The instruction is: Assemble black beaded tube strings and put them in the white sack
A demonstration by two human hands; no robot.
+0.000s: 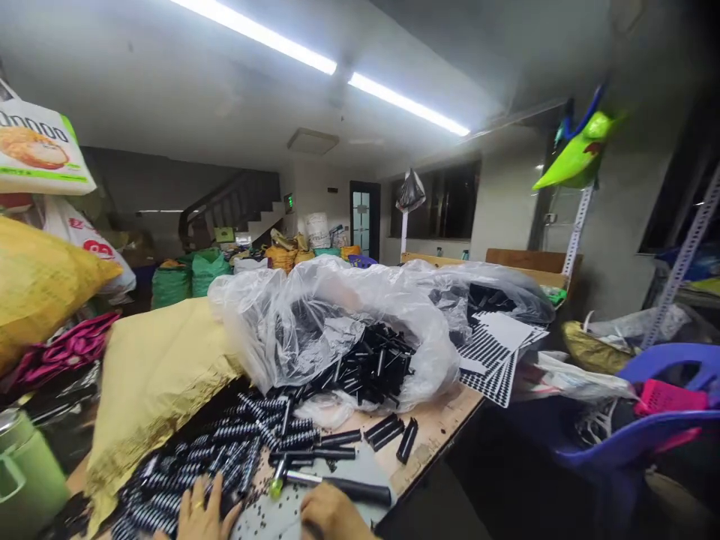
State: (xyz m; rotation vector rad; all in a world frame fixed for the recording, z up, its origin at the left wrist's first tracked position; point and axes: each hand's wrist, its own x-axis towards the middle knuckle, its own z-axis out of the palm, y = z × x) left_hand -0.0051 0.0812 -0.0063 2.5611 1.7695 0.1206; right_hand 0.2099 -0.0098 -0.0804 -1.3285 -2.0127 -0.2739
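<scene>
Overhead, two light strips [337, 67] are glowing across the ceiling of a cluttered storeroom, and below them a wooden worktable [444, 427] is carrying the work. Far out to the left of the left hand, one green mug [22, 472] is standing at the table's near corner, and beside it one yellow sack [151, 375] is sloping down toward the hand. The left hand [196, 514] is lying with its fingers spread flat on a heap of striped tubes [214, 450], too many to count, which is stretching away up and to the right of it. Between the two hands, one tool [331, 484] with a green tip and a black handle is lying flat. The right hand [331, 519] is sitting just under that handle, cut off by the frame, so I cannot tell whether it is gripping. Beyond this hand at least five loose black tubes [382, 429] are lying apart on bare wood, and farther back one clear bag [315, 322] is spilling many more. To the right of the right hand the table edge is running close by, leaving only a narrow bare strip, then a dark gap, with one blue chair [646, 439] standing well apart.
</scene>
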